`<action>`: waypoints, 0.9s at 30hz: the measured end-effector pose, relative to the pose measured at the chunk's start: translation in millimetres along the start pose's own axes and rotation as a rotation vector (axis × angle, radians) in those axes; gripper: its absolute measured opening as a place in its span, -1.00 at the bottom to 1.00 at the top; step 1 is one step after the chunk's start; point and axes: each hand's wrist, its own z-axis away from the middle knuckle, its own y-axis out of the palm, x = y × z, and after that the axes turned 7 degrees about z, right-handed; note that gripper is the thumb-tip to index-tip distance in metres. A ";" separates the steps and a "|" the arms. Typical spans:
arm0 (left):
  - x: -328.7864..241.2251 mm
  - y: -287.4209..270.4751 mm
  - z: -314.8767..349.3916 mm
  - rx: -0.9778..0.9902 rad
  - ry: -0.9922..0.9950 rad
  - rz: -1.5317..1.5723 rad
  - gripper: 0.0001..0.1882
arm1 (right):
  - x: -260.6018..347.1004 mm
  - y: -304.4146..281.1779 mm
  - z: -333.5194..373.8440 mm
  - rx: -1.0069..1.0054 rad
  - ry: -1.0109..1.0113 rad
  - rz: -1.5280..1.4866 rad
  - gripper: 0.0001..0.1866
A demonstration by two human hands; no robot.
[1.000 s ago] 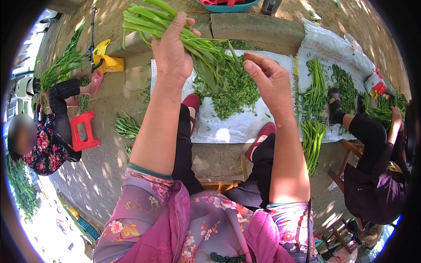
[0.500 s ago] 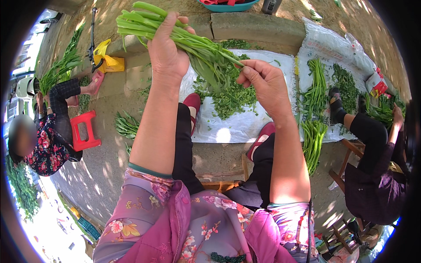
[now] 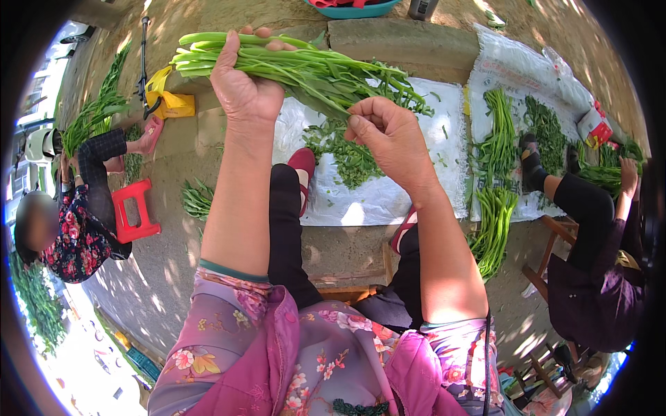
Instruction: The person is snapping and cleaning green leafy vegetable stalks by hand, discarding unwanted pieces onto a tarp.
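Note:
My left hand is wrapped round a bunch of long leafy green stalks, near their pale cut ends. The bunch lies almost level, its leafy tips pointing right. Below its middle, my right hand pinches the end of a leaf hanging from the bunch, thumb against bent forefinger. Beneath both hands, loose green leaves are heaped on a white woven sheet between my red shoes. The bunch and my right hand hide part of that heap.
Bundles of stalks lie on another white sheet at right, beside a seated person. At left, another seated person is near a red stool and a yellow bag. A stone kerb runs beyond the sheet.
The bunch has turned more level, and my left hand has come slightly down and left. My right hand has moved left from a stalk tip to a hanging leaf.

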 end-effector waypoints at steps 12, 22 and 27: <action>1.7 3.7 2.2 0.008 0.010 0.003 -0.78 | -5.1 -1.0 -1.6 -0.082 0.085 -0.054 -0.88; 5.1 9.4 3.6 0.039 0.007 -0.023 -0.77 | -4.0 -3.9 -1.9 -0.126 0.258 -0.389 -0.92; 2.7 11.3 5.1 0.080 -0.016 0.046 -0.77 | -3.3 -14.2 -1.5 -0.183 0.345 -0.535 -0.93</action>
